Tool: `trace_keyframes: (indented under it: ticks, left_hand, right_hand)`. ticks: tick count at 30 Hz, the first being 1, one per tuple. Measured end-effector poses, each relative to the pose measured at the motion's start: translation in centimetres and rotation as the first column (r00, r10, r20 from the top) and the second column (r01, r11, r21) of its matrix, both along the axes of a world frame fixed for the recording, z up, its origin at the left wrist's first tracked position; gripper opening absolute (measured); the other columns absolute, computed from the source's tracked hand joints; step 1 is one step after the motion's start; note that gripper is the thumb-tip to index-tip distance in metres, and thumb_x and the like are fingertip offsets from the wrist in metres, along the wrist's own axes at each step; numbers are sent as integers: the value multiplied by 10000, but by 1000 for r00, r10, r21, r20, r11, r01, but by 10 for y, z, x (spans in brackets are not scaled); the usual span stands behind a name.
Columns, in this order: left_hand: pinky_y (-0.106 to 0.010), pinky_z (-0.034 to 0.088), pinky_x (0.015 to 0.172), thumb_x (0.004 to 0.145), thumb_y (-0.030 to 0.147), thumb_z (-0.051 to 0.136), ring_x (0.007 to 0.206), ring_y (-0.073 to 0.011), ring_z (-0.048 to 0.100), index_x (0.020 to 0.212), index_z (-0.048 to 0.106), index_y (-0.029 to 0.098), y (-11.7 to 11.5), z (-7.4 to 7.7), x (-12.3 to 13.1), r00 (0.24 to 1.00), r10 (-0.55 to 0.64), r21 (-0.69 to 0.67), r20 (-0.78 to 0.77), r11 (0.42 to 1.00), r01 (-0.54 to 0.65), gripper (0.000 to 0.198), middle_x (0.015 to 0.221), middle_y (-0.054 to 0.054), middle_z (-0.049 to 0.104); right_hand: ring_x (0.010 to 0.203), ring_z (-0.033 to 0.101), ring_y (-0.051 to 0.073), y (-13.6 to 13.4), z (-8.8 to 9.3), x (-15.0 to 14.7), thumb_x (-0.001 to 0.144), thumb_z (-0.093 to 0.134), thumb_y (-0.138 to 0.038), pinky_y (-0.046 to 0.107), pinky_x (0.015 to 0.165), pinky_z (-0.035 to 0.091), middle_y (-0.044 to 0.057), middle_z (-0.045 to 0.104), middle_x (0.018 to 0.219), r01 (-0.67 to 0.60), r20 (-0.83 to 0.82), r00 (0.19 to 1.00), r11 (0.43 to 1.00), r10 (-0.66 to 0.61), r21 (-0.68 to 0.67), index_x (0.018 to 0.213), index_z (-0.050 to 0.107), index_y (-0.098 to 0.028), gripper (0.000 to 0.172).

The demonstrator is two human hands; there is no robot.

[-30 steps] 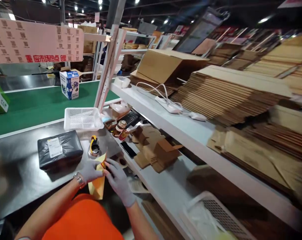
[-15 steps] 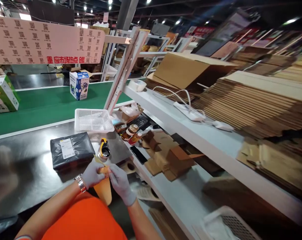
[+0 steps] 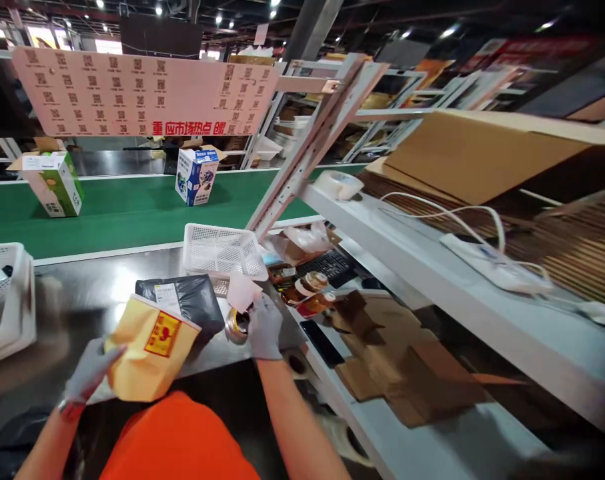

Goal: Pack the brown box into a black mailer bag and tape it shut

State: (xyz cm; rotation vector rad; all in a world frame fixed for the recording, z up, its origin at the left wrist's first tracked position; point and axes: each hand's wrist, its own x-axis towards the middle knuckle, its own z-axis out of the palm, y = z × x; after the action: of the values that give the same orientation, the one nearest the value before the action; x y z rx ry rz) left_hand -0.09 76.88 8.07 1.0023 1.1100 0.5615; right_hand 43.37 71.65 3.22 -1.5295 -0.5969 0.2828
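My left hand (image 3: 93, 368), in a grey glove, is closed on the left edge of a yellow paper bag (image 3: 137, 353) with a red and gold label. The bag is tilted and partly covers a black plastic-wrapped parcel (image 3: 205, 303) bearing a white label. At the right, my gloved right hand (image 3: 266, 328) has its fingers closed at the edge of a pale slip of paper (image 3: 242, 291). Directly beside that hand, a tape dispenser (image 3: 236, 327) stands on the metal table (image 3: 102, 267); whether the fingers touch it is hidden.
A white mesh basket (image 3: 225, 250) stands behind the parcel, and more baskets (image 3: 25, 313) sit at the left. Beyond runs a green conveyor (image 3: 132, 200) carrying two printed boxes. On the right, a shelf (image 3: 407, 233) holds a power strip (image 3: 492, 263); flattened cardboard (image 3: 382, 353) lies below.
My hands, together on the yellow bag before, are now apart. The left has carried the bag leftward, in front of the parcel; the right is by the tape dispenser with a paper slip. My view turned left.
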Motion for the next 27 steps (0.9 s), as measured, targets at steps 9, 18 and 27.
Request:
trace_keyframes:
  ticks: [9, 18, 27]
  left_hand:
    - [-456, 751, 777, 425, 534, 1104, 943, -412, 869, 1068, 833, 154, 8, 18, -82, 872, 486, -66, 53, 873, -483, 795, 936, -94, 901]
    - [-393, 736, 689, 375, 511, 1114, 836, -368, 869, 907, 833, 150, 18, 36, -65, 880, 464, -8, 96, 885, -466, 703, 843, -85, 883]
    - [-436, 737, 747, 431, 523, 1101, 868, -396, 870, 806, 848, 165, 6, 55, 12, 959, 220, -5, 178, 975, -223, 577, 841, -124, 878]
  right_hand:
    - [1395, 698, 341, 10, -80, -70, 1020, 636, -306, 611, 1208, 559, 172, 789, 1438, -479, 571, 522, 772, 634, -419, 1225, 855, -229, 310]
    - [1497, 631, 325, 71, -49, -34, 958, 704, -321, 610, 1356, 410, 161, 765, 1495, -593, 317, 611, 685, 725, -423, 1213, 865, -219, 318]
    - [1398, 705, 321, 31, -24, -87, 914, 705, -810, 569, 1240, 518, 142, 774, 1471, -729, -406, 450, 590, 795, 347, 1449, 723, -271, 760]
